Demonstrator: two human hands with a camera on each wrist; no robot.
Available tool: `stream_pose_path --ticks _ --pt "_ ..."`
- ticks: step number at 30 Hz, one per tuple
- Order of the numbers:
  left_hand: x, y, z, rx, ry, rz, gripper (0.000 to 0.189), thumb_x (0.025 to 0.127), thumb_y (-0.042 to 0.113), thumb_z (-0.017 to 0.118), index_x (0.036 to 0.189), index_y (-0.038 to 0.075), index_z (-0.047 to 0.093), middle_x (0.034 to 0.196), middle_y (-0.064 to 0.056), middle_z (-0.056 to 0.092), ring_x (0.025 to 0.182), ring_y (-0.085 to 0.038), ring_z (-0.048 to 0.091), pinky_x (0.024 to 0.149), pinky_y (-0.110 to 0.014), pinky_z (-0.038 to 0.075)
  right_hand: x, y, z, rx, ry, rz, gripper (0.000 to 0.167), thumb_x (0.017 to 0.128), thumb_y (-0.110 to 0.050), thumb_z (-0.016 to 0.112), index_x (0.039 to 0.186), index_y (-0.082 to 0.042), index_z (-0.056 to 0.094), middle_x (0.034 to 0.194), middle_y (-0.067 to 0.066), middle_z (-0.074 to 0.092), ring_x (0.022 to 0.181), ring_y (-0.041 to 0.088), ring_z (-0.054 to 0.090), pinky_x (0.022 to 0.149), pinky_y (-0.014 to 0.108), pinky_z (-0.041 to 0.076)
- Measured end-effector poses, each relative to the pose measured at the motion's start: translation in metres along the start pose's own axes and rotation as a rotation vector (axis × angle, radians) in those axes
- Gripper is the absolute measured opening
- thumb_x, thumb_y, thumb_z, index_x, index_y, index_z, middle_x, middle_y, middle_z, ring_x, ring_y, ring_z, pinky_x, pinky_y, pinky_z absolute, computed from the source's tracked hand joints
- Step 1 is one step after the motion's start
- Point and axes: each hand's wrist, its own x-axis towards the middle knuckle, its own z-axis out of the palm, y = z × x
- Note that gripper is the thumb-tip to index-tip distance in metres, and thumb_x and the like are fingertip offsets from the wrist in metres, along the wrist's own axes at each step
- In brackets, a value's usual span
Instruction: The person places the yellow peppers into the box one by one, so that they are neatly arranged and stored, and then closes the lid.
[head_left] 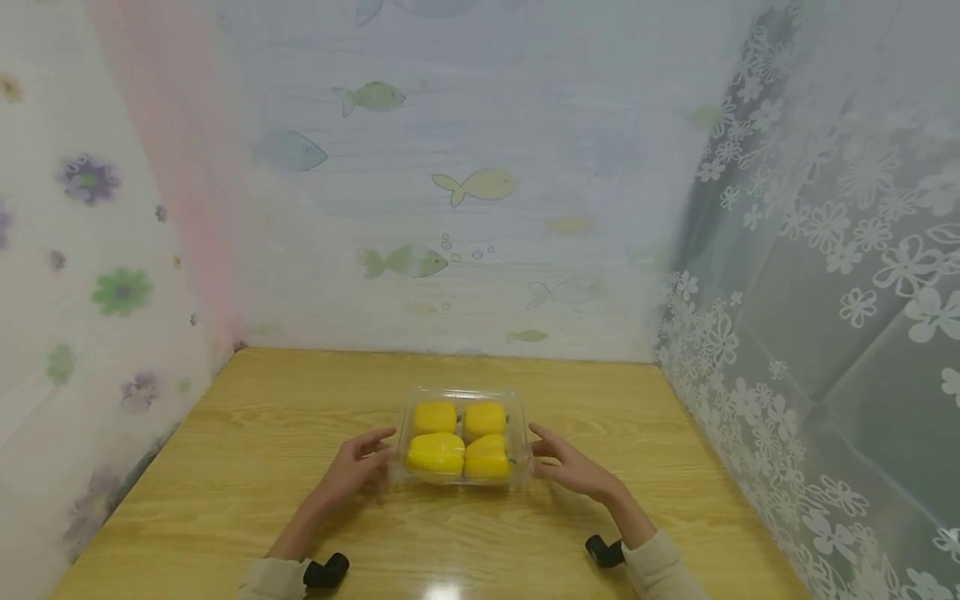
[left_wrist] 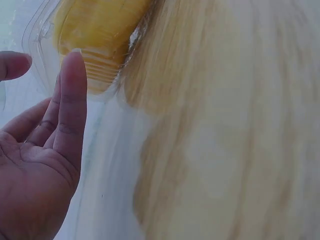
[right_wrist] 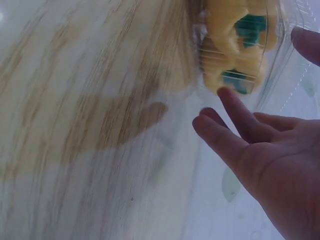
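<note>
A clear plastic clamshell box (head_left: 463, 480) lies on the wooden table, holding several yellow bell peppers (head_left: 437, 455). Green stems (right_wrist: 251, 29) show through its wall in the right wrist view. My left hand (head_left: 365, 461) is at the box's left side, fingers loosely extended, a fingertip overlapping the wall in the left wrist view. On the opposite side my right hand (head_left: 573, 468) spreads its fingers, with fingertips right at the box's edge. Neither hand curls round the box.
The wooden table (head_left: 300, 392) backs onto a wall covering printed with fish (head_left: 405, 262). Flowered sheets hang at left (head_left: 120, 292) and right (head_left: 873, 254). Each sleeve (head_left: 660, 567) has a black wrist device (head_left: 604, 552) beside it.
</note>
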Motion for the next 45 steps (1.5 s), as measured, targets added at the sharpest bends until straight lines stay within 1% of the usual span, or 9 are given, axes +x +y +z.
stream_pose_path --ticks 4,10,14,17,22,30,35,41,45 --pt "-0.0043 -0.0005 -0.0016 -0.015 -0.067 0.016 0.061 0.103 0.017 0.061 0.152 -0.010 0.035 0.108 -0.021 0.064 0.067 -0.019 0.065 0.062 -0.037 0.060 -0.0013 0.0025 0.0015 0.019 -0.024 0.026 0.079 0.105 -0.026 0.058 0.163 -0.001 0.010 0.149 0.027 0.048 0.138 0.042 0.045 0.108 0.059 0.043" --pt "-0.0074 -0.0006 -0.0031 -0.026 -0.141 0.019 0.063 0.106 0.017 0.056 0.156 -0.008 0.029 0.095 -0.029 0.065 0.068 -0.019 0.065 0.063 -0.037 0.060 -0.0029 0.0015 0.0006 0.165 -0.043 0.040 0.074 0.103 -0.014 0.058 0.160 0.004 0.015 0.119 0.023 0.065 0.109 0.035 0.066 0.094 0.048 0.055" --pt "-0.0076 -0.0004 -0.0040 -0.042 -0.150 0.016 0.063 0.106 0.016 0.056 0.157 -0.006 0.027 0.088 -0.030 0.065 0.067 -0.019 0.066 0.062 -0.036 0.060 -0.0015 -0.0002 0.0013 0.232 -0.053 0.044 0.072 0.103 -0.011 0.058 0.159 0.006 0.016 0.106 0.026 0.069 0.096 0.035 0.069 0.086 0.045 0.059" --pt "-0.0072 -0.0001 -0.0035 -0.047 -0.157 0.028 0.064 0.105 0.014 0.056 0.157 -0.007 0.025 0.088 -0.028 0.066 0.066 -0.017 0.065 0.062 -0.036 0.060 -0.0012 -0.0006 0.0012 0.246 -0.057 0.054 0.072 0.103 -0.012 0.058 0.159 0.005 0.016 0.106 0.031 0.069 0.095 0.035 0.069 0.085 0.045 0.059" --pt "-0.0065 -0.0014 -0.0023 -0.051 -0.182 0.047 0.067 0.105 0.013 0.056 0.158 -0.008 0.021 0.086 -0.024 0.066 0.066 -0.015 0.064 0.062 -0.036 0.060 -0.0015 -0.0010 0.0000 0.263 -0.073 0.072 0.074 0.102 -0.011 0.059 0.160 0.004 0.016 0.106 0.029 0.071 0.095 0.032 0.071 0.084 0.044 0.060" --pt "-0.0074 0.0008 -0.0025 -0.064 -0.191 0.045 0.070 0.104 0.013 0.059 0.160 -0.003 0.020 0.098 -0.037 0.065 0.065 -0.015 0.065 0.064 -0.036 0.060 0.0000 -0.0003 -0.0017 0.275 -0.110 0.053 0.078 0.102 -0.009 0.059 0.162 0.001 0.011 0.107 0.029 0.072 0.097 0.042 0.071 0.083 0.047 0.060" --pt "-0.0063 0.0001 0.0007 -0.079 -0.187 0.040 0.070 0.104 0.012 0.058 0.160 -0.005 0.019 0.095 -0.033 0.067 0.065 -0.015 0.065 0.064 -0.036 0.060 0.0005 0.0016 -0.0023 0.279 -0.105 0.050 0.079 0.102 -0.010 0.061 0.162 0.001 0.010 0.107 0.031 0.071 0.098 0.045 0.070 0.083 0.047 0.060" --pt "-0.0037 -0.0032 0.0047 -0.063 -0.157 0.041 0.070 0.104 0.013 0.058 0.160 -0.004 0.019 0.092 -0.023 0.071 0.070 -0.015 0.065 0.066 -0.035 0.061 0.0016 0.0048 -0.0025 0.304 -0.087 0.064 0.079 0.102 -0.012 0.061 0.162 0.000 0.011 0.109 0.034 0.070 0.096 0.036 0.071 0.083 0.046 0.060" --pt "-0.0032 -0.0038 0.0055 -0.061 -0.154 0.027 0.072 0.103 0.012 0.059 0.160 -0.004 0.018 0.095 -0.026 0.071 0.072 -0.017 0.066 0.067 -0.035 0.061 0.0023 0.0061 -0.0019 0.318 -0.074 0.076 0.076 0.102 -0.010 0.060 0.161 0.001 0.014 0.108 0.032 0.070 0.094 0.030 0.071 0.083 0.043 0.060"
